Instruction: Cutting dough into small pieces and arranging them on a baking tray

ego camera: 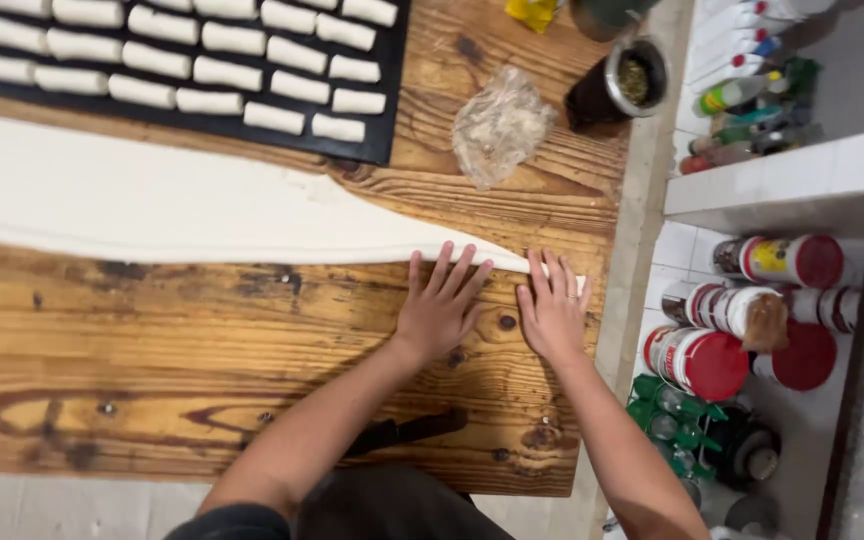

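Head view: left hand (439, 305) and right hand (552, 310) lie flat, grip spread, fingertips pressing the narrow end of a dough sheet (152, 205) stretched across the wooden worktop (202, 340). Black tray (377, 100) of cut dough pieces (222, 70) sits behind it.

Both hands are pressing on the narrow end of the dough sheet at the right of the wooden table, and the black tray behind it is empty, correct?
Not quite. The head view shows the black tray filled with rows of cut dough pieces, not empty. The rest holds: the left hand and right hand press flat on the narrow end of the dough sheet on the wooden table.
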